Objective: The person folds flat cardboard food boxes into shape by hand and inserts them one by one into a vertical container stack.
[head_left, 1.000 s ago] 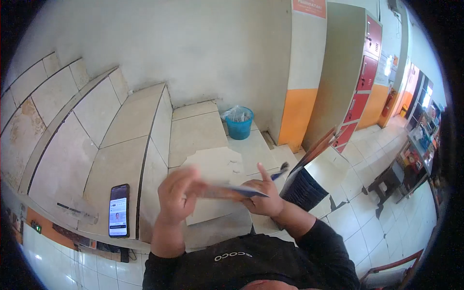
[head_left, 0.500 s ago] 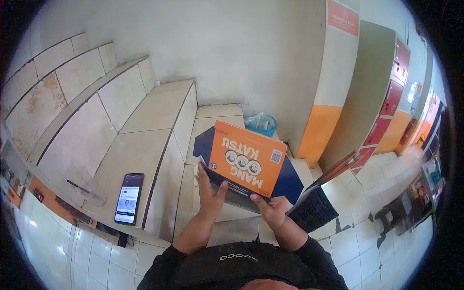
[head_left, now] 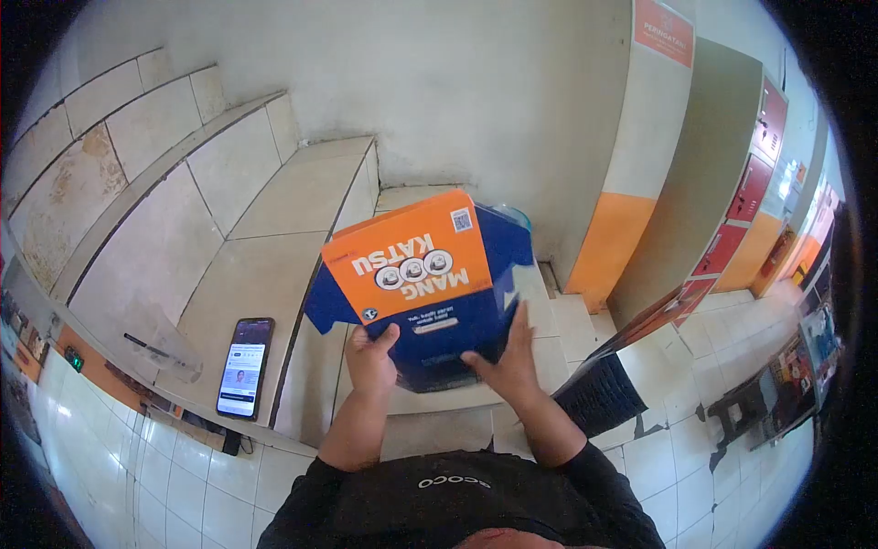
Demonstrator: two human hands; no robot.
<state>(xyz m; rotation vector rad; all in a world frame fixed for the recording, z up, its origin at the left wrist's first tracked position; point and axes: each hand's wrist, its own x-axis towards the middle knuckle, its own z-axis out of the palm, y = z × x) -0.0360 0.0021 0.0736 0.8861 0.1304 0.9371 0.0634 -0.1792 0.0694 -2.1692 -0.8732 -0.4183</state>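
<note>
Tilted in front of me is a cardboard food box (head_left: 430, 320), orange on top and navy below, with upside-down "MANG KATSU" lettering and a QR code. Navy side flaps stick out to its left and right. My left hand (head_left: 370, 361) grips its lower left edge, thumb on the near side and the other fingers partly hidden. On the right, my right hand (head_left: 508, 366) holds the navy part, its thumb across the panel and its fingers along the edge.
A lit phone (head_left: 244, 369) and a clear plastic cup (head_left: 178, 361) with a black straw lie on the tiled step (head_left: 302, 197) to the left. Behind the box a blue bin (head_left: 514, 216) partly shows. At right stand a dark ridged stack (head_left: 604, 395) and red lockers (head_left: 750, 188).
The box has shifted left and turned, its right side now higher, and more of the navy panel shows. Both hands have moved with it; the right fingers now lie along its right edge.
</note>
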